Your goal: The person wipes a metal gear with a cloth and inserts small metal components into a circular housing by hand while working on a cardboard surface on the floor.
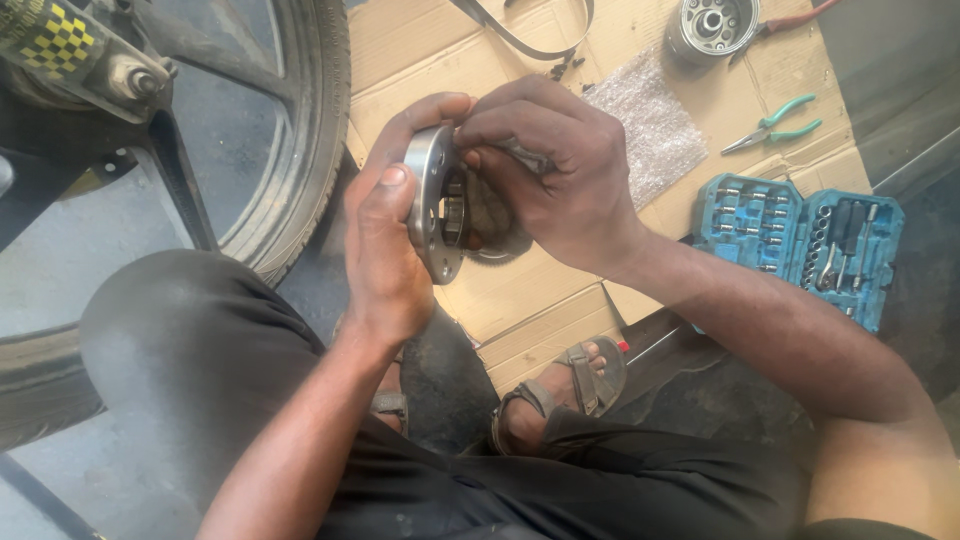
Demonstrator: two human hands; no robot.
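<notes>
Nearest the camera, a foot in a grey strapped sandal rests on the edge of flattened brown corrugated cardboard spread over the floor. Above it, the left hand holds a round, flat, dull-grey machined metal disc with bolt holes, fingers wrapped over its upper rim and thumb pressed on the near face. The disc stands on edge, its flat faces turned left and right, its axis running roughly sideways, its long line near vertical. The right hand covers the disc's right face, fingers curled together on its centre; what they pinch is hidden. Left lies a black rubber tyre on a dark spoked wheel. Farther right sit an open blue plastic socket case, a bubble-wrap sheet, green-handled pliers and, farthest, a round ribbed metal drum.
</notes>
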